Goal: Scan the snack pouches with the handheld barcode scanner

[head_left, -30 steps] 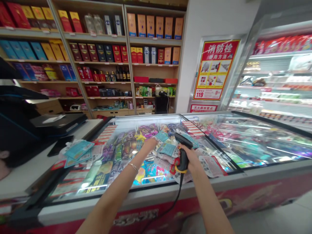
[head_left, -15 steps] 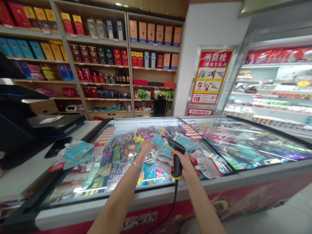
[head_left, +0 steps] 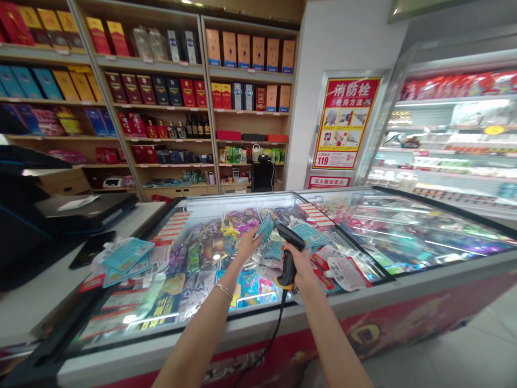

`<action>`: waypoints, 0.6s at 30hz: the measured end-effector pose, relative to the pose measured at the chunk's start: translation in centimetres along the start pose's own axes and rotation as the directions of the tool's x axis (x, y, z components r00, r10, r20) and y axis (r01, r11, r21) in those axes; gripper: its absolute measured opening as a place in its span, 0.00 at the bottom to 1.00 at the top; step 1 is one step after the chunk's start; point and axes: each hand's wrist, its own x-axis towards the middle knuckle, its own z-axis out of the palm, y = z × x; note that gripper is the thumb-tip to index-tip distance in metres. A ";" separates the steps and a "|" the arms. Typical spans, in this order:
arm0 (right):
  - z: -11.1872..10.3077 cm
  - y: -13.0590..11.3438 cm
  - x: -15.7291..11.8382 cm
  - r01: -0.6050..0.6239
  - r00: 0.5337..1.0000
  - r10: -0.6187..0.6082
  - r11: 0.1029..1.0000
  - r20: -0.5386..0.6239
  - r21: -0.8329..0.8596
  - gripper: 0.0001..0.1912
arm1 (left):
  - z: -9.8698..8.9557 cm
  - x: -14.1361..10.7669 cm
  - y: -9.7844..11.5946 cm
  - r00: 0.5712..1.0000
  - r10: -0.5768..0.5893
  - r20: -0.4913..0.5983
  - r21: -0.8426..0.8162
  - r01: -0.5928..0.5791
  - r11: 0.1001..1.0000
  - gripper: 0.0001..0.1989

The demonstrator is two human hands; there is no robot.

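Note:
Over the glass-topped freezer point(head_left: 355, 291), my left hand point(head_left: 247, 243) pinches a light-blue packet point(head_left: 265, 227), tilted up. My right hand point(head_left: 298, 261) is wrapped round the grip of a black barcode scanner point(head_left: 287, 272), whose cable hangs down over the freezer's front. The scanner's head is just right of the held packet, with a small gap between them. More blue packets point(head_left: 307, 235) lie on the glass beyond the scanner. Red and white packets point(head_left: 348, 274) are to the right of my right hand. At the left, another pile of blue packets point(head_left: 128, 254) rests on the freezer's edge.
A counter point(head_left: 36, 291) at the left carries a dark phone point(head_left: 92, 249) and black equipment point(head_left: 86, 210). Shelves of boxed goods point(head_left: 161, 90) stand behind the freezer. A red poster point(head_left: 345, 124) hangs on the wall, and a lit display fridge point(head_left: 456, 145) is at the right.
My left hand has turned and lifted the blue packet, which now stands more upright beside the scanner. My right hand and the scanner have shifted slightly left, and the view has moved a little.

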 end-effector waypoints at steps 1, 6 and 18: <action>-0.1 0.0 0.0 -0.005 1.000 0.005 1.000 0.001 0.004 0.11 | 0.0 0.0 0.2 1.000 0.005 0.006 0.001 -0.005 1.000 0.16; -0.5 0.1 0.0 0.019 1.000 -0.019 1.000 -0.003 0.014 0.13 | 0.0 -0.3 0.4 1.000 -0.006 0.012 0.031 0.006 1.000 0.16; 2.2 0.2 -1.0 0.009 1.000 -0.008 0.998 -0.017 0.061 0.13 | -7.2 -0.1 0.7 0.951 -0.047 -0.307 0.013 0.054 0.998 0.14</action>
